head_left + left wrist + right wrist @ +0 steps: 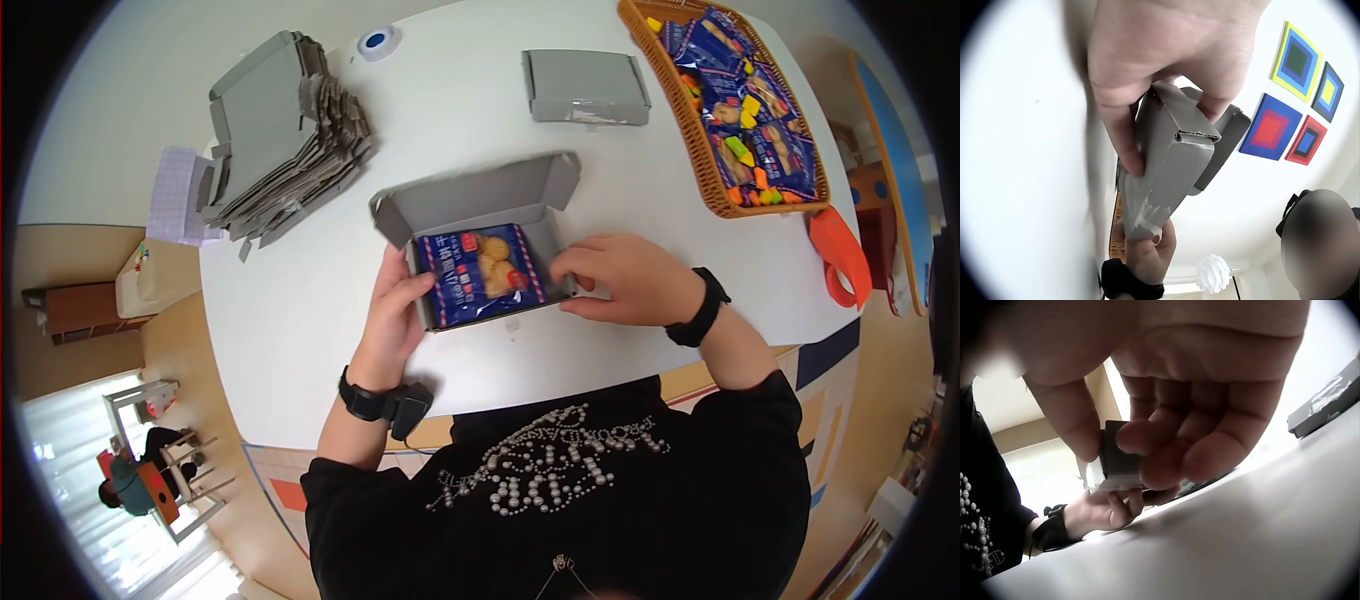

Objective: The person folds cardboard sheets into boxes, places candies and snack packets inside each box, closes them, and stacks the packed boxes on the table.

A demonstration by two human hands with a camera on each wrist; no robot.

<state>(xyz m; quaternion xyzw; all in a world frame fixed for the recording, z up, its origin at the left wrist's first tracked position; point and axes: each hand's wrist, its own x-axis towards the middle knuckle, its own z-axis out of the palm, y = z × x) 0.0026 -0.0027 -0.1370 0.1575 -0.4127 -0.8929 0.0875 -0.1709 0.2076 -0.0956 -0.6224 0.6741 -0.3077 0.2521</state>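
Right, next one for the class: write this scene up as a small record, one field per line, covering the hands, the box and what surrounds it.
Container: box, open, lid raised
Contents: blue packet
Left hand: grips the box's left side
Right hand: pinches its right side
Far left: cardboard stack
Beyond: closed box
Far right: basket holding similar packets
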